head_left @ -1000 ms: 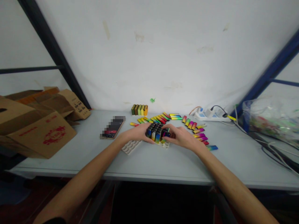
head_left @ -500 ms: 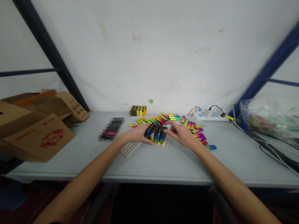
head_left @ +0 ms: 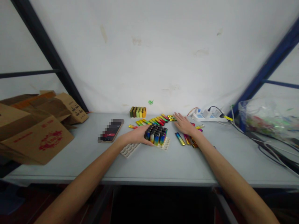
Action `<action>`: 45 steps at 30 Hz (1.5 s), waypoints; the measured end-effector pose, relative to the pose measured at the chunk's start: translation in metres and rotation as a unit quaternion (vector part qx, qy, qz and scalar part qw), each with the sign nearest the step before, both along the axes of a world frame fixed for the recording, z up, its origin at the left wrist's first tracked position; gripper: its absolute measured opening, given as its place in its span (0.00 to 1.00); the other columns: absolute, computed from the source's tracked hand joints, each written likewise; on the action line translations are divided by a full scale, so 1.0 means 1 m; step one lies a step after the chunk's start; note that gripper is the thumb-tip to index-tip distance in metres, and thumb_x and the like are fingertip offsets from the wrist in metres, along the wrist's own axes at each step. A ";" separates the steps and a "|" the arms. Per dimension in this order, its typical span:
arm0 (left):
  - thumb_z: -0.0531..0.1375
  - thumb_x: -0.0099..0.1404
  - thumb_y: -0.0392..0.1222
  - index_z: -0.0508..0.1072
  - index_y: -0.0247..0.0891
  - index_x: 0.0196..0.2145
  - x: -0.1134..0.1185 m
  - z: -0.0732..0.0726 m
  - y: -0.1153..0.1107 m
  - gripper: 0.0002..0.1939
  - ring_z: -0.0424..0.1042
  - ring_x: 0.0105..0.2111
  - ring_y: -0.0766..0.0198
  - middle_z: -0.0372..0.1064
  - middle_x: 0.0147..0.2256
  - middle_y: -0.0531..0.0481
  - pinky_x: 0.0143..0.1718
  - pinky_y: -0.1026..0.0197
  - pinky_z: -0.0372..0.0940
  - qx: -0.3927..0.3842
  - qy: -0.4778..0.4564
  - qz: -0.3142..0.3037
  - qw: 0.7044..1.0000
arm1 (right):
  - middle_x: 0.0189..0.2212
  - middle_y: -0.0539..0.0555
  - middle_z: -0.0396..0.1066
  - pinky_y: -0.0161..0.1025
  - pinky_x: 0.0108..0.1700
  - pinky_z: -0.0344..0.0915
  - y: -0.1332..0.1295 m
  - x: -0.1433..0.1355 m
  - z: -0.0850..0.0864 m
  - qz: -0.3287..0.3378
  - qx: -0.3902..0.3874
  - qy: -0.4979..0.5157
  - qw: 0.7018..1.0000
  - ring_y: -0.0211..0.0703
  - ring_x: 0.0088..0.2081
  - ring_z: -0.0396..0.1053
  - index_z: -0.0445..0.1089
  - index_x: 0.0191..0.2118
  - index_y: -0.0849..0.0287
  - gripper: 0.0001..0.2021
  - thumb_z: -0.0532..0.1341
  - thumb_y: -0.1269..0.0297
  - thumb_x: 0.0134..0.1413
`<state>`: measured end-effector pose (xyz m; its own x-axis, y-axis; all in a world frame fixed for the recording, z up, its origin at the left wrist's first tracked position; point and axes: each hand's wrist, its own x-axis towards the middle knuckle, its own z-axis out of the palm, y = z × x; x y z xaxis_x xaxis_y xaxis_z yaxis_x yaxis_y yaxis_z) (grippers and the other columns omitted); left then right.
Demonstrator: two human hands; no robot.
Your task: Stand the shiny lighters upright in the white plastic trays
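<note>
Upright lighters (head_left: 156,135) with black tops and shiny blue-to-yellow bodies stand packed in a white holed tray (head_left: 166,144). My left hand (head_left: 139,134) is wrapped around the left side of this group, thumb in front; its other fingers are hidden behind. Further right, my right hand (head_left: 184,125) lies low with fingers stretched out above loose shiny cases, nothing visibly held. Several of these colourful cases (head_left: 180,138) lie on the table under and beside its wrist. More cases (head_left: 158,119) in red, yellow and green fan out behind the tray.
A second white holed tray (head_left: 130,150) lies under my left wrist. Behind it are a phone (head_left: 114,130) and a block of yellow and dark pieces (head_left: 138,112). Cardboard boxes (head_left: 39,137) fill the left; a power strip (head_left: 205,117), cables and a plastic bag (head_left: 263,118) are right.
My right hand has moved from the packed lighters to the right and flattened out. Cases on the right have shifted nearer the front edge. My left hand stays around the group.
</note>
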<state>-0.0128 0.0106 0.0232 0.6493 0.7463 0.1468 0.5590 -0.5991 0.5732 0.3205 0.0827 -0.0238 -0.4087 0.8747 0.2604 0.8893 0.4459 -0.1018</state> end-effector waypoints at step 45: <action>0.75 0.48 0.59 0.64 0.36 0.63 -0.001 -0.002 0.000 0.51 0.68 0.60 0.40 0.67 0.62 0.37 0.63 0.48 0.62 0.004 0.043 0.020 0.999 | 0.46 0.60 0.81 0.38 0.53 0.68 -0.014 -0.023 0.048 0.079 -0.070 -0.044 0.993 0.48 0.45 0.78 0.81 0.47 0.62 0.15 0.62 0.77 0.57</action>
<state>-0.0134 0.0102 0.0209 0.6294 0.7708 0.0981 0.6299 -0.5801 0.5164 0.2978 0.0689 0.0239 -0.5601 0.8226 0.0980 0.8171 0.5681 -0.0986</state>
